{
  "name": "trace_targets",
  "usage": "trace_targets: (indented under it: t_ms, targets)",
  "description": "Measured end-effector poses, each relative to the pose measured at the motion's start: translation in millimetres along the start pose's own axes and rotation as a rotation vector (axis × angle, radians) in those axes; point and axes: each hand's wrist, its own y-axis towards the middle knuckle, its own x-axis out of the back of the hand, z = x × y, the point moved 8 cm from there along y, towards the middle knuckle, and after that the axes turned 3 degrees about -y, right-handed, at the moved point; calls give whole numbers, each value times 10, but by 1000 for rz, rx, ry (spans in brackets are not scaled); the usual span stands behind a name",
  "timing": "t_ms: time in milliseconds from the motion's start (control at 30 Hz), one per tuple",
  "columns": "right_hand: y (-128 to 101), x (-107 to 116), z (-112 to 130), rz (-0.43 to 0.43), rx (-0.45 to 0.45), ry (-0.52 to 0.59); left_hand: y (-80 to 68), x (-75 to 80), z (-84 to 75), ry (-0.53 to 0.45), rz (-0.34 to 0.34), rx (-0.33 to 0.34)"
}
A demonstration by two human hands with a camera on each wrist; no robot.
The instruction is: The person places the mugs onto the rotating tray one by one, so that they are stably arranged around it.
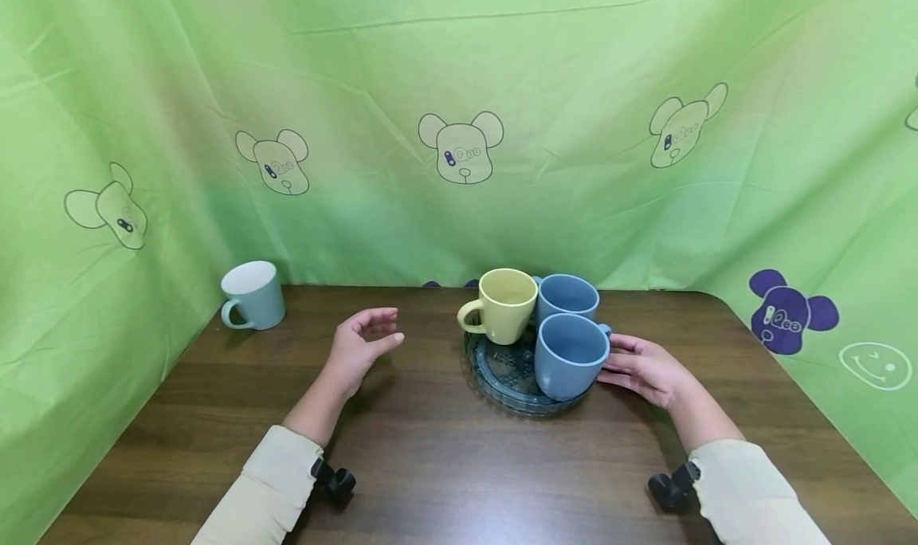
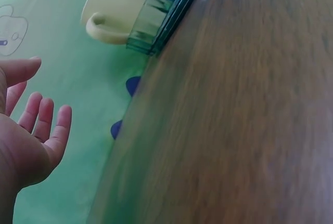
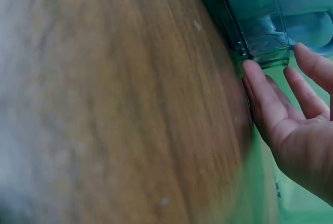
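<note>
Round green glass tray (image 1: 502, 390) sits mid-tabletop (image 1: 430, 449), carrying a yellow mug (image 1: 502, 306) and two blue mugs, one near (image 1: 570, 354), one behind (image 1: 568, 296). Right hand (image 1: 645, 367): fingers (image 3: 260, 94) straight, touching the tray's right rim, grasping nothing. Left hand (image 1: 358, 346) hovers left of the tray, fingers relaxed, empty. A pale blue mug (image 1: 253, 296) stands apart at the far left corner.

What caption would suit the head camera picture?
Right hand touches a round blue-green glass tray bearing three ceramic mugs; left hand hovers open.
</note>
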Motion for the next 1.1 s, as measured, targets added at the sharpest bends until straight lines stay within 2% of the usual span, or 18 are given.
trace_targets:
  t_ms: [200,667,900,1100]
  targets:
    - [18,-15,-5,6,0,8,-50,173,-27,16,-14,-4]
    - [-78,-79,-50,-130,18,55,-168,573,-83,-25,-117,-38]
    - [-130,-117,-51,-182,56,42,-213,666,-136,-40,-142,-42]
    - [-168,-136,-71,-238,60,35,-232,713,-121,-66,-162,-32]
